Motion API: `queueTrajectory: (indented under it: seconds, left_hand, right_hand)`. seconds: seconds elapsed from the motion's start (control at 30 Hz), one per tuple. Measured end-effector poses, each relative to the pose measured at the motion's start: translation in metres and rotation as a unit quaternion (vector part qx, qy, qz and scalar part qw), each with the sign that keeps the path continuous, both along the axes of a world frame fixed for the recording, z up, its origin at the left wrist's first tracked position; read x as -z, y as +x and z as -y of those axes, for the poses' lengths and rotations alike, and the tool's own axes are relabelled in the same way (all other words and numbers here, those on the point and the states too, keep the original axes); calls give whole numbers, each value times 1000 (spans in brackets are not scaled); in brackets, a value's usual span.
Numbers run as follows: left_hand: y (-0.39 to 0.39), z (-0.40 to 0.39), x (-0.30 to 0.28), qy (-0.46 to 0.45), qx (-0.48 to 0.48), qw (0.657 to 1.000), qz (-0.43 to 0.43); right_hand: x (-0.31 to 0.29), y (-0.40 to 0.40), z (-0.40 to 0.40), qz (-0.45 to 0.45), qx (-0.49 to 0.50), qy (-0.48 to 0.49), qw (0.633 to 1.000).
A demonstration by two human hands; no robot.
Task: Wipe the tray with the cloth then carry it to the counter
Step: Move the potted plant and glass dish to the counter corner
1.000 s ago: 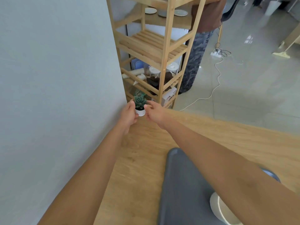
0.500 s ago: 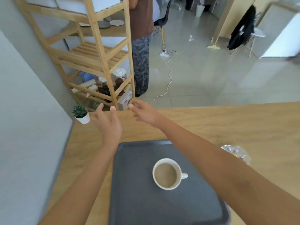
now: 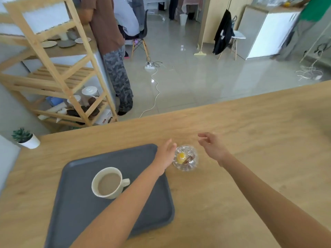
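A dark grey tray [image 3: 84, 208] lies on the wooden table [image 3: 241, 140] in front of me. A cream mug [image 3: 109, 183] of milky drink stands on its middle. Just off the tray's far right corner sits a small clear glass bowl [image 3: 186, 158] holding wrapped sweets. My left hand [image 3: 165, 153] hovers open at the bowl's left side, my forearm crossing the tray. My right hand [image 3: 212, 145] is open a little to the bowl's right, apart from it. No cloth is in view.
A small potted succulent [image 3: 26, 139] stands at the table's far left corner by the wall. Beyond the table's edge are a wooden shelf rack [image 3: 59, 76] with jars and plates, a standing person [image 3: 112, 56], a floor cable and chairs.
Both hands have left the succulent pot at the left corner and swung right, now flanking the glass bowl. My view has turned right and pulled back.
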State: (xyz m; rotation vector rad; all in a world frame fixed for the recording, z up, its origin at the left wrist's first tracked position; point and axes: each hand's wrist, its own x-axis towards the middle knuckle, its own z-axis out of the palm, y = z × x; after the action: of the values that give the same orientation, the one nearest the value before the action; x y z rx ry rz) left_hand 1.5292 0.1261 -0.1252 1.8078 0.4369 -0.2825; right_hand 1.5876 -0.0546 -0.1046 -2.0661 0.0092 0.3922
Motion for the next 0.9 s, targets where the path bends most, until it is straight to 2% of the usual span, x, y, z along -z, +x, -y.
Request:
queueTrajectory:
  seconds: [0.13,0.3,0.4,0.67,0.9]
  left_hand:
    - [-1,22,15,-10,-1,999,-45]
    - [1,35,20,-14,-18,999,-25]
    - [2,35,23,-41,-60,997,-24]
    - [-6,31,18,-155,-115,980,-43]
    - [3,8,-12,-130,-101,986,4]
  right_hand:
    - [40,-16,19,-82,-23,-11,996]
    - [60,-26,10,-84,-25,58,994]
    - [57,-31,5,-64,-5,73,995]
    - [61,-31,5,-82,18,123,989]
    - [32,-30,-15,-92,20,186,978]
